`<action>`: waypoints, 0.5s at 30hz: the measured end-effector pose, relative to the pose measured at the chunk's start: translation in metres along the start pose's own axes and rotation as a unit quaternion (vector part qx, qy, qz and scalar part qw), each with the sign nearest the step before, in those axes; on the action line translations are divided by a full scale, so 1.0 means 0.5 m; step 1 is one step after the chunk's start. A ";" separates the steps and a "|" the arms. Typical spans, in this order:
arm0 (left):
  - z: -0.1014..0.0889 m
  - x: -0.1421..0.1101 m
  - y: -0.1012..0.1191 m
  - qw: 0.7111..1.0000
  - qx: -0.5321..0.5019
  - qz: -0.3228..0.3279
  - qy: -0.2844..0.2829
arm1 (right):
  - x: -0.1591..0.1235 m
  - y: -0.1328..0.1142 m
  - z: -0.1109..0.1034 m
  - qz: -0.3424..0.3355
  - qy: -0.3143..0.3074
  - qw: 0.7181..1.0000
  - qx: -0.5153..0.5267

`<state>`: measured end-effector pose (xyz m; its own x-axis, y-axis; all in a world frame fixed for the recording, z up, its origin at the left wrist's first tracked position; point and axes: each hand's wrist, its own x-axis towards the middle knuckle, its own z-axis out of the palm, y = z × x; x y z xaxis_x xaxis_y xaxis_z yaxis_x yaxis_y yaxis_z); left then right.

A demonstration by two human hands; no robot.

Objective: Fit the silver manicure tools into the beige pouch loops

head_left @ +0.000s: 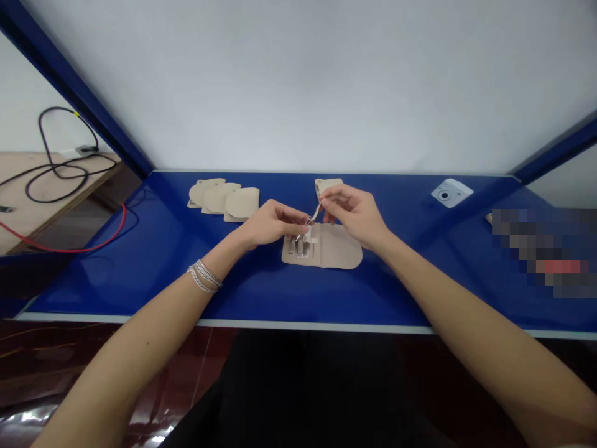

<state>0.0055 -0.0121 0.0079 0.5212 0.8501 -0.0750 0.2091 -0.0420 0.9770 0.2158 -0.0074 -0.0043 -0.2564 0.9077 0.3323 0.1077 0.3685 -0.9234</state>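
Blue table carries an open beige pouch at its middle, with small metal tools standing in its loops. The right hand pinches a slim metal tool between its fingers. The left hand curls just above the pouch's white strap; whether it grips anything, I cannot tell. Another beige pouch lies beyond the right hand, three more overlap far left, and a silver bracelet circles the left wrist.

No legible text, labels, numbers or signs anywhere in view.
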 end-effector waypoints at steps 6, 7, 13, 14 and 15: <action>0.007 0.005 0.002 0.997 -0.028 0.024 0.062 | -0.005 -0.005 0.006 0.046 -0.031 0.998 -0.033; 0.008 0.006 0.001 0.997 -0.035 0.029 0.069 | -0.007 -0.005 0.007 0.047 -0.049 0.996 -0.055; 0.012 0.009 -0.004 0.995 -0.019 0.052 0.089 | -0.017 -0.006 0.020 0.012 -0.120 0.979 -0.163; 0.013 0.009 -0.004 0.994 -0.003 0.056 0.095 | -0.018 -0.006 0.022 0.009 -0.114 0.978 -0.172; 0.014 0.009 -0.003 0.993 0.016 0.060 0.103 | -0.018 -0.006 0.023 0.008 -0.107 0.978 -0.178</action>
<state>0.0133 -0.0121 0.0045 0.3638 0.9275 0.0864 0.1844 -0.1626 0.9693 0.2068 -0.0191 -0.0068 -0.4425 0.8655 0.2347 0.4321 0.4351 -0.7899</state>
